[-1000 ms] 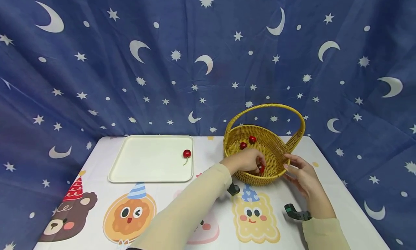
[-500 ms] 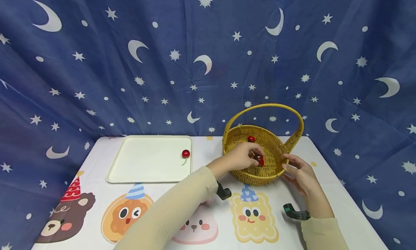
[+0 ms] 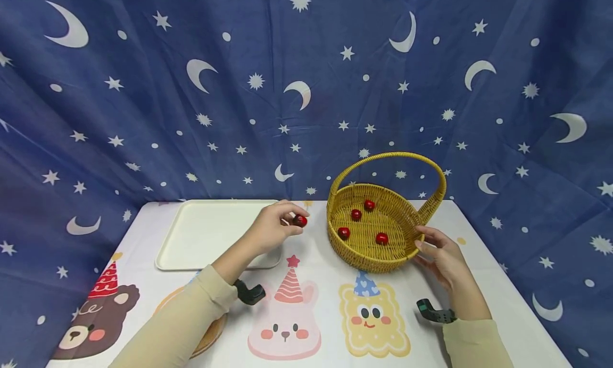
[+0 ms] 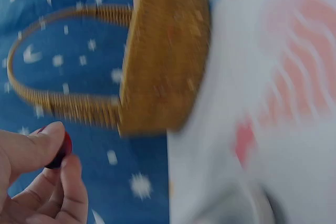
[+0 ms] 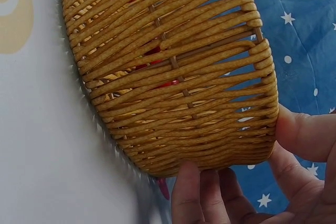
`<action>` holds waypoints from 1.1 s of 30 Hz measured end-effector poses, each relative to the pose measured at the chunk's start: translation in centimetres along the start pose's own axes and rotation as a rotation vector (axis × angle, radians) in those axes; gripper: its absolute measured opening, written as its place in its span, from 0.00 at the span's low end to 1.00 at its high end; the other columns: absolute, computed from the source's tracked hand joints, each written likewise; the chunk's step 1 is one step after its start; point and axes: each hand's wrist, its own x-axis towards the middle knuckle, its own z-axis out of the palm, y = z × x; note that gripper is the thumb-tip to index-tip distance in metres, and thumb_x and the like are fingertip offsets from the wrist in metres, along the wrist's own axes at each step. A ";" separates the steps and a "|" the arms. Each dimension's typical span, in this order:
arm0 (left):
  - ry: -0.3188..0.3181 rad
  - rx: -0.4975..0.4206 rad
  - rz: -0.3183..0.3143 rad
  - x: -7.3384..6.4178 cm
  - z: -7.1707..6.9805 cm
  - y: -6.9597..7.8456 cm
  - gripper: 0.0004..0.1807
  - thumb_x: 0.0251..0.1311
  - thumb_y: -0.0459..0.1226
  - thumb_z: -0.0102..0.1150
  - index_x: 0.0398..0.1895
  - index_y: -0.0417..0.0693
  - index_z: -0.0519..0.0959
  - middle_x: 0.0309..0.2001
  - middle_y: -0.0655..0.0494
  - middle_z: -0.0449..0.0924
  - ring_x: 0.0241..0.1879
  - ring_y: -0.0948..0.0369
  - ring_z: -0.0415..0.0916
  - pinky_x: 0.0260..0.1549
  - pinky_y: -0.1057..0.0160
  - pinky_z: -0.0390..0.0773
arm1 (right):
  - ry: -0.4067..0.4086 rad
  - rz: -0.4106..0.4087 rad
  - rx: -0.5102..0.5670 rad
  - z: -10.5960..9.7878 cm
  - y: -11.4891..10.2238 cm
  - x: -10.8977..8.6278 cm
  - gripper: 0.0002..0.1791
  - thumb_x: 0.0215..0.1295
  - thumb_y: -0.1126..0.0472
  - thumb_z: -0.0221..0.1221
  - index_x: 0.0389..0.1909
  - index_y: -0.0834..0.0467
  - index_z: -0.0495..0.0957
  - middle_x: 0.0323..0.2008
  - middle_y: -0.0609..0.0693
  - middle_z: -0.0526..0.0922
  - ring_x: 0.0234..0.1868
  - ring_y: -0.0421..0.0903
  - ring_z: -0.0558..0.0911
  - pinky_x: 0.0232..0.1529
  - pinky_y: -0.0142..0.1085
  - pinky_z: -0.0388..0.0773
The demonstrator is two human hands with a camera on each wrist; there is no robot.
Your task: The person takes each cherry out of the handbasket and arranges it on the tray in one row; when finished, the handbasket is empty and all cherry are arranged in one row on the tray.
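My left hand (image 3: pixel 274 228) is above the right side of the white tray (image 3: pixel 206 235), pinching a red cherry (image 3: pixel 300 220) between thumb and fingers. In the left wrist view the same cherry (image 4: pixel 66 145) shows between thumb and fingertip. Several more red cherries (image 3: pixel 381 239) lie apart from each other on the floor of the yellow wicker basket (image 3: pixel 378 262). My right hand (image 3: pixel 444 254) grips the basket's right rim. In the right wrist view, its thumb is at the rim and its fingers lie against the woven wall (image 5: pixel 184 98). The left hand covers part of the tray's right side.
The basket's tall arched handle (image 3: pixel 390 155) rises above its bowl. A white tablecloth (image 3: pixel 330 315) with cartoon prints lies under everything. Behind the table hangs a blue curtain (image 3: pixel 335 81) with moons and stars. A black wrist camera (image 3: pixel 249 292) is strapped to my left wrist.
My left hand has come out of the basket with a cherry and moved left to the tray, now hiding the cherry seen there before. The right hand has stayed on the basket rim.
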 end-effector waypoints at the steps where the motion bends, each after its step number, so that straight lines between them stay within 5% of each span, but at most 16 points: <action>1: 0.016 -0.006 -0.040 -0.3 -0.8 -0.8 0.19 0.58 0.26 0.76 0.51 0.53 0.90 0.48 0.55 0.87 0.42 0.58 0.84 0.41 0.62 0.83 | -0.001 -0.001 0.003 0.0 0.0 0.0 0.28 0.79 0.64 0.60 0.76 0.52 0.70 0.70 0.52 0.67 0.63 0.42 0.73 0.53 0.34 0.84; 7: 0.063 0.036 -0.220 -1.4 -4.0 -5.5 0.18 0.60 0.26 0.74 0.53 0.49 0.87 0.50 0.48 0.86 0.39 0.57 0.82 0.34 0.62 0.81 | 0.002 -0.008 0.014 0.0 -0.1 0.0 0.28 0.79 0.64 0.60 0.76 0.52 0.71 0.69 0.52 0.67 0.65 0.44 0.72 0.53 0.34 0.84; 11: 0.068 0.125 -0.285 -1.3 -4.8 -8.2 0.16 0.62 0.29 0.74 0.52 0.48 0.85 0.49 0.46 0.86 0.35 0.58 0.82 0.32 0.63 0.80 | 0.004 -0.012 0.010 0.0 -0.2 -0.1 0.28 0.79 0.64 0.60 0.76 0.53 0.71 0.69 0.52 0.67 0.67 0.46 0.72 0.52 0.33 0.84; 15: 0.053 0.194 -0.315 -1.1 -5.0 -10.0 0.15 0.63 0.32 0.73 0.52 0.47 0.84 0.48 0.46 0.87 0.39 0.57 0.82 0.40 0.60 0.79 | 0.002 -0.016 0.013 0.1 -0.2 -0.1 0.28 0.79 0.65 0.60 0.76 0.54 0.70 0.70 0.53 0.66 0.66 0.46 0.72 0.52 0.33 0.84; 23: 0.034 0.244 -0.317 -0.9 -4.8 -10.9 0.15 0.62 0.34 0.75 0.51 0.46 0.85 0.50 0.46 0.88 0.50 0.50 0.83 0.57 0.46 0.79 | 0.005 -0.008 -0.001 0.1 -0.2 -0.1 0.28 0.79 0.64 0.60 0.77 0.54 0.70 0.70 0.53 0.67 0.65 0.45 0.73 0.52 0.34 0.85; 33: 0.012 0.268 -0.320 -1.0 -4.9 -10.8 0.20 0.62 0.34 0.75 0.57 0.46 0.84 0.52 0.44 0.86 0.52 0.49 0.82 0.57 0.46 0.78 | 0.020 0.016 -0.007 0.2 -0.1 0.0 0.28 0.79 0.64 0.59 0.77 0.52 0.70 0.72 0.53 0.66 0.69 0.48 0.71 0.53 0.34 0.84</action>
